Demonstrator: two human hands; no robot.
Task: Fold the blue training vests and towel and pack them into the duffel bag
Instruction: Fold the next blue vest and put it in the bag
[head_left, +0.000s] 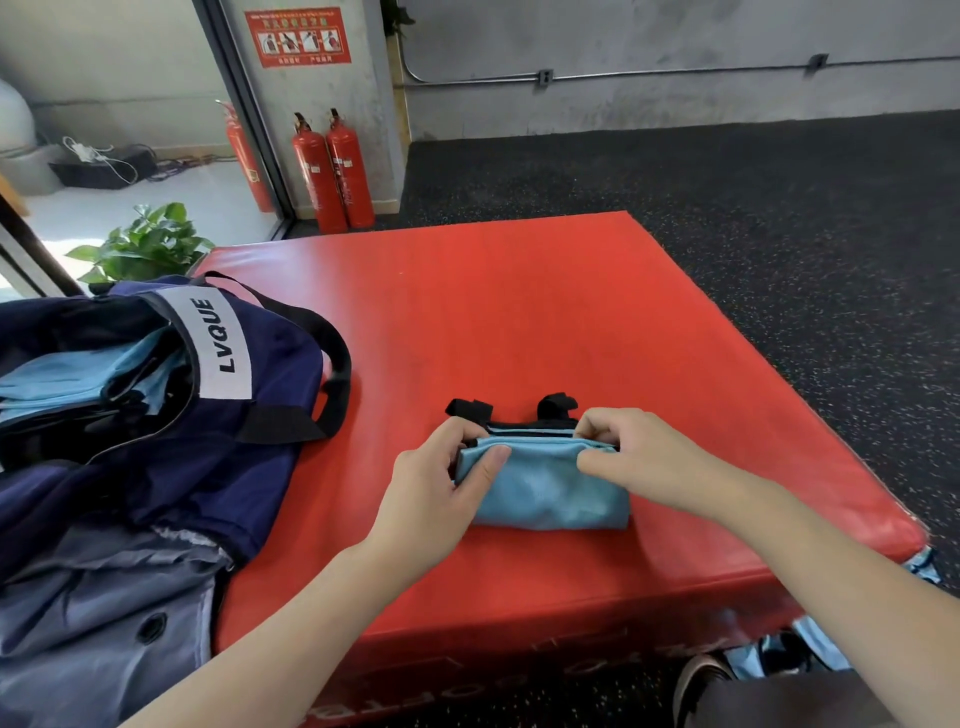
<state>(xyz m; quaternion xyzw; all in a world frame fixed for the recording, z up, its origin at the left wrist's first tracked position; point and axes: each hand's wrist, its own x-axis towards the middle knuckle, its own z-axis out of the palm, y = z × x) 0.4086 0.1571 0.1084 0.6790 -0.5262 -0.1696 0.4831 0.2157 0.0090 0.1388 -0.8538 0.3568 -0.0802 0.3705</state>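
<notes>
You are at the end of a folding step: one blue training vest lies as a compact folded packet on the red mat, near its front edge, with black straps poking out at the far side. Your left hand pinches the packet's left end, thumb laid on the top layer and fingers curled round the edge. Your right hand grasps the upper right corner, fingers curled over the far edge and thumb pressing the top. Both hands are therefore closed on the vest; neither is free. The duffel bag sits at the mat's left side, well apart from the packet, its mouth open and light blue folded fabric already visible inside. More light blue fabric lies on the floor past the mat's front right corner, so by my judgement the task is part done, with items outstanding. The next move calls for keeping the layers squeezed together while you lift and carry the packet left to the bag opening; loosen either grip early and the fold is likely to spring open.
</notes>
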